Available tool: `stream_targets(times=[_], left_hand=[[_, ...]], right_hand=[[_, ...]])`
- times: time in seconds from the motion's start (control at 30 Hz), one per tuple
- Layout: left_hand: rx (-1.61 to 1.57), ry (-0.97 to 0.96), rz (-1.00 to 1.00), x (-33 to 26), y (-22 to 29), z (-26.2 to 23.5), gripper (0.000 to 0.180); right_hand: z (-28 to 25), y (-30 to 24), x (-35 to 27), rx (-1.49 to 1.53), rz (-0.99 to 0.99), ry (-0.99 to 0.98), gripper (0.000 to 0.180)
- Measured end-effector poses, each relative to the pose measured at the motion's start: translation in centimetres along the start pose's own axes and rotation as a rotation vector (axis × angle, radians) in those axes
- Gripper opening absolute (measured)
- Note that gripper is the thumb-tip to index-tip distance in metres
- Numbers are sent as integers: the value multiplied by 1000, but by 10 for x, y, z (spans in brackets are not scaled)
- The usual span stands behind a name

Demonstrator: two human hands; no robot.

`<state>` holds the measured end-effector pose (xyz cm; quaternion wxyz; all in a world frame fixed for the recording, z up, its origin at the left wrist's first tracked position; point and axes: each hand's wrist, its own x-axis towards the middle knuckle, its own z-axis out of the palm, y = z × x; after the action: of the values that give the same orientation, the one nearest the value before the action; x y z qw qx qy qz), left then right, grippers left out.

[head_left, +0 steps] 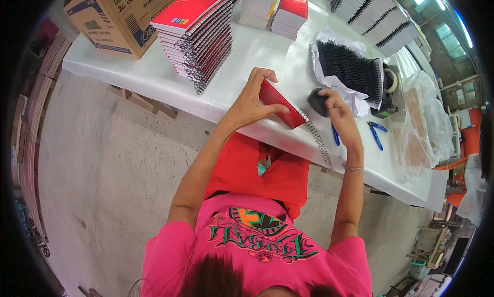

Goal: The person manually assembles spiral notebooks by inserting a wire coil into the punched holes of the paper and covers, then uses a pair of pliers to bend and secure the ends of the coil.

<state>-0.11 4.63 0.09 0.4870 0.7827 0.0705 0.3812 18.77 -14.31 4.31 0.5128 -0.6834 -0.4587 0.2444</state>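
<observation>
Dark hair [213,276], then red notebook [277,97] with long protruding coil [317,137].

1. We count one left hand [253,99], one right hand [341,114]
2. We see one held red notebook [280,104], one wire coil [319,141]
3. One rounded black object [317,103]
4. One stack of red spiral notebooks [198,32]
5. One cardboard box [116,21]
6. One pair of blue-handled pliers [376,135], one further blue handle [336,136]
7. One batch of black coils [347,70]
</observation>
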Motion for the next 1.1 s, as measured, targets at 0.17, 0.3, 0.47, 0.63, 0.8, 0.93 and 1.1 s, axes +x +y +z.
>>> stream_targets(times=[0.17,0.3,0.47,0.63,0.8,0.93,1.1], left_hand=[[-72,-76,-116,-1,4,-3,67],[-65,-69,-83,1,1,-1,69],[-148,-80,-181,0,2,1,78],[-190,-48,-141,1,-2,4,78],[-361,-159,-251,2,-10,-2,57],[-390,-175,-193,4,-12,-3,47],[-467,-180,-239,2,-15,-3,48]], right_hand=[[-20,-26,-4,334,60,-404,25],[-17,-37,7,-251,164,-264,24],[-29,-30,-5,348,151,-308,24],[-24,-38,3,-11,120,-269,29],[-7,-40,15,-323,154,-41,33],[-3,-63,1,-464,241,-120,32],[-5,-57,5,-36,134,-133,34]])
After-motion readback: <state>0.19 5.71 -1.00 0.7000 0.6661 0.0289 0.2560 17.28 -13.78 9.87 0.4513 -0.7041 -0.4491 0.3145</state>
